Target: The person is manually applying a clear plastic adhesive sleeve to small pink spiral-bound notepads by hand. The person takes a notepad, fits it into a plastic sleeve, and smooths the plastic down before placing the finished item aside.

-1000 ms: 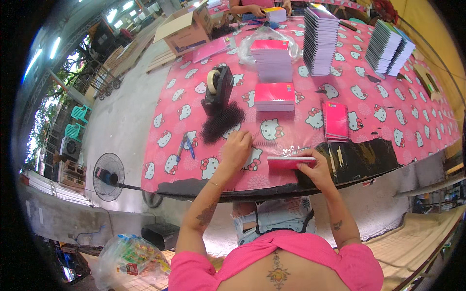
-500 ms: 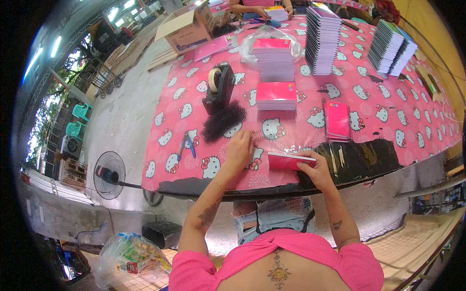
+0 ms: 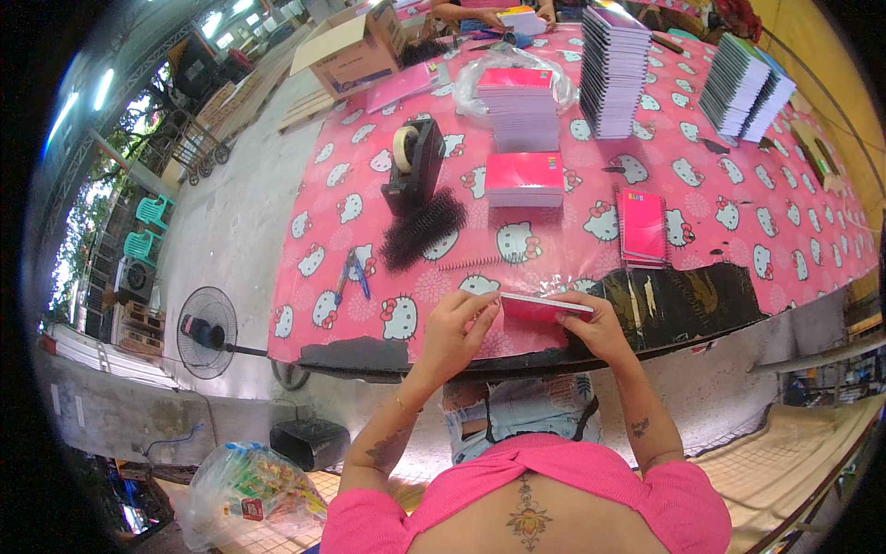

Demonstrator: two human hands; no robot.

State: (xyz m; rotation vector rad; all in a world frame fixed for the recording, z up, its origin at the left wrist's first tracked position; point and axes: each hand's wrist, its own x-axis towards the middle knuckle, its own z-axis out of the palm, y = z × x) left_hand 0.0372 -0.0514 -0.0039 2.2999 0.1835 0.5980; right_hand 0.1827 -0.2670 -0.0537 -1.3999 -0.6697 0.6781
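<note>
My right hand (image 3: 598,325) grips the right end of a thin pink notebook (image 3: 531,308), held tilted just above the table's front edge. My left hand (image 3: 459,331) is at the notebook's left edge, fingers bent and thumb and fingertips pinched close against that edge. A single dark spiral binding coil (image 3: 469,264) lies on the table just beyond my left fingers. Farther left sits a heap of black coils (image 3: 425,229). Blue-handled pliers or snips (image 3: 353,277) lie to the left of my left hand.
A black tape dispenser (image 3: 415,166) stands behind the coil heap. Pink pads (image 3: 524,175) are stacked ahead, with spiral-bound notebooks (image 3: 642,226) to their right. Tall notebook stacks (image 3: 609,78) stand farther back, near a cardboard box (image 3: 351,51). Another person's hands (image 3: 494,18) hold a pad across the table.
My left hand has come back toward me from the single coil to the notebook's left edge; the coil stays on the table. My right hand keeps hold of the notebook, which has shifted slightly left.
</note>
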